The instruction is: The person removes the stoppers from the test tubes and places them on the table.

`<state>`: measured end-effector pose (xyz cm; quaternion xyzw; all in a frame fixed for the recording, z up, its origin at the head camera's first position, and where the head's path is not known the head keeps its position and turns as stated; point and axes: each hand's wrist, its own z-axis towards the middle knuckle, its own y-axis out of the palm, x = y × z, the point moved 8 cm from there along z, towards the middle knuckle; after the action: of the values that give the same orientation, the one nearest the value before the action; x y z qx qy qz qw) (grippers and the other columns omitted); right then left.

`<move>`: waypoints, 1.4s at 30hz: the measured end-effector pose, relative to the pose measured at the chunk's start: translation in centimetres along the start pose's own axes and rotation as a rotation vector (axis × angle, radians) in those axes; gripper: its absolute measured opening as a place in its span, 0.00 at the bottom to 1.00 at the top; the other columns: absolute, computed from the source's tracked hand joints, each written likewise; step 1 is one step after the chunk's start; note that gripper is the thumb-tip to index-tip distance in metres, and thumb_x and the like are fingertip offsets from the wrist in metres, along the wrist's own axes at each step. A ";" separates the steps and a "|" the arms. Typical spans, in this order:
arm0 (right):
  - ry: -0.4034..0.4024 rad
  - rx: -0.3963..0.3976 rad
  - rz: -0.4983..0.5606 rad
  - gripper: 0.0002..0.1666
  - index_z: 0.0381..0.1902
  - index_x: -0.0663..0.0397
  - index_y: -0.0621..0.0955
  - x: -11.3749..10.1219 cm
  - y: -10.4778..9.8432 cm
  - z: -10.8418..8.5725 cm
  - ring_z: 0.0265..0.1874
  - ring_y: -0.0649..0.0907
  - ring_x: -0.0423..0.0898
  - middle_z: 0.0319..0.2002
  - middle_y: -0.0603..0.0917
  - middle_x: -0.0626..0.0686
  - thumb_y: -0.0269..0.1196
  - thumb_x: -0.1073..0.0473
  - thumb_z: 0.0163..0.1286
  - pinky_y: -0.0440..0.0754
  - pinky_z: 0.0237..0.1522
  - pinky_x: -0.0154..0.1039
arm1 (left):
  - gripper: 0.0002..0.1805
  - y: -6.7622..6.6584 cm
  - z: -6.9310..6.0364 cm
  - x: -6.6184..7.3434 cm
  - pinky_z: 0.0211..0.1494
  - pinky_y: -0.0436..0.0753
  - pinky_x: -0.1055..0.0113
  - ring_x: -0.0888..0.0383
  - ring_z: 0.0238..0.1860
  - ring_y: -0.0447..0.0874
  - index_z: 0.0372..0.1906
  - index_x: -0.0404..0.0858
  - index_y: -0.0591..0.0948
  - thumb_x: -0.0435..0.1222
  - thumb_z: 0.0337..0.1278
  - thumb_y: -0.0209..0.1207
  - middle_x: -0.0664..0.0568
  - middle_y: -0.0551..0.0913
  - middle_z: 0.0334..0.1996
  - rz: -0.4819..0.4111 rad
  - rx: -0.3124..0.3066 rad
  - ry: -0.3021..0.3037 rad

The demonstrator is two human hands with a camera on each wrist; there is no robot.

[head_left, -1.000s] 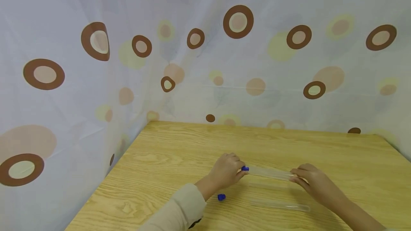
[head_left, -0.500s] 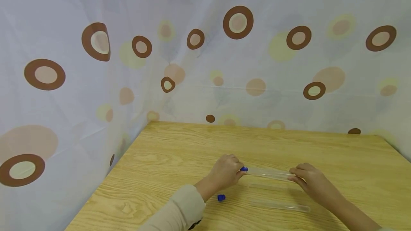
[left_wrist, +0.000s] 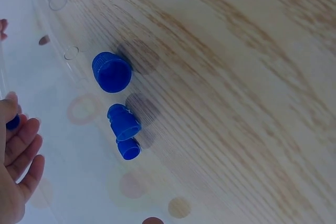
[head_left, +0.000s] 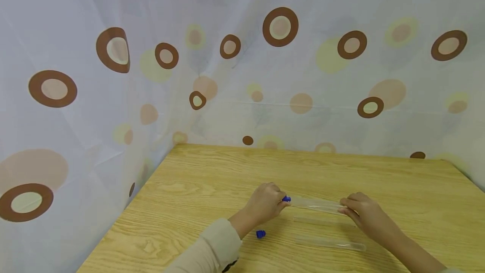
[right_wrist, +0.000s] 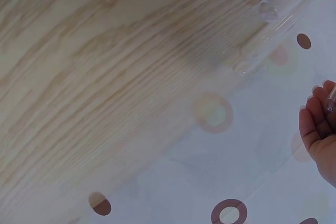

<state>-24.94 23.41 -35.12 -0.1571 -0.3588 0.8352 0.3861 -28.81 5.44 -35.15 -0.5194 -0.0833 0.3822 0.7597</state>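
In the head view, my left hand pinches a blue tube cap at the left end of a clear test tube. My right hand grips the tube's other end between thumb and fingers. The tube is held nearly level above the table; how far the cap sits in it cannot be told. Two more clear tubes, a nearer one and a farther one, lie below it. The left wrist view has three loose blue caps on the tabletop: one, another and a third.
The wooden table reaches back to a white curtain printed with brown and pastel circles. That curtain also runs along the left side. Only one loose cap shows in the head view, near my left wrist.
Both hands, with the tube and cap between them, have drifted very slightly left. Their grips look the same, and the loose cap and the two lying tubes have stayed put.
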 end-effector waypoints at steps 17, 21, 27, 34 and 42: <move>0.010 0.014 -0.018 0.09 0.27 0.58 0.83 -0.3 0.0 0.1 0.25 0.75 0.41 0.25 0.79 0.45 0.65 0.57 0.52 0.74 0.24 0.23 | 0.11 0.2 0.0 -0.5 0.42 0.79 0.76 0.67 0.32 0.81 0.34 0.45 0.86 0.46 0.57 0.59 0.60 0.85 0.28 -0.076 -0.017 -0.045; -0.003 0.033 -0.008 0.16 0.26 0.58 0.82 -0.5 -0.1 0.1 0.25 0.75 0.40 0.24 0.79 0.45 0.58 0.51 0.58 0.74 0.23 0.23 | 0.12 0.2 0.0 -0.5 0.43 0.79 0.76 0.67 0.32 0.81 0.34 0.45 0.86 0.47 0.58 0.58 0.60 0.86 0.28 -0.069 -0.025 -0.046; -0.002 0.036 -0.010 0.30 0.26 0.60 0.82 -0.7 -0.2 0.1 0.24 0.74 0.39 0.24 0.78 0.46 0.44 0.43 0.63 0.74 0.23 0.24 | 0.12 0.2 -0.1 -0.5 0.42 0.78 0.77 0.68 0.32 0.81 0.34 0.46 0.86 0.47 0.58 0.58 0.61 0.85 0.27 -0.057 -0.044 -0.068; 0.000 0.021 -0.011 0.13 0.27 0.60 0.83 -0.7 0.0 0.2 0.24 0.75 0.39 0.25 0.79 0.46 0.61 0.54 0.55 0.74 0.23 0.23 | 0.11 0.2 -0.2 -0.6 0.42 0.78 0.77 0.67 0.32 0.81 0.33 0.45 0.86 0.46 0.59 0.58 0.60 0.85 0.27 -0.084 -0.079 -0.078; -0.024 -0.001 0.046 0.09 0.28 0.62 0.84 -0.8 -0.1 0.1 0.24 0.77 0.40 0.26 0.81 0.48 0.68 0.63 0.47 0.76 0.24 0.23 | 0.11 0.5 -0.3 -0.6 0.44 0.78 0.77 0.66 0.36 0.81 0.35 0.44 0.85 0.44 0.59 0.57 0.60 0.85 0.30 -0.118 -0.128 -0.037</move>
<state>-24.41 22.75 -34.96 -0.1552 -0.3601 0.8456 0.3624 -29.34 4.90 -35.51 -0.5538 -0.1519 0.3404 0.7446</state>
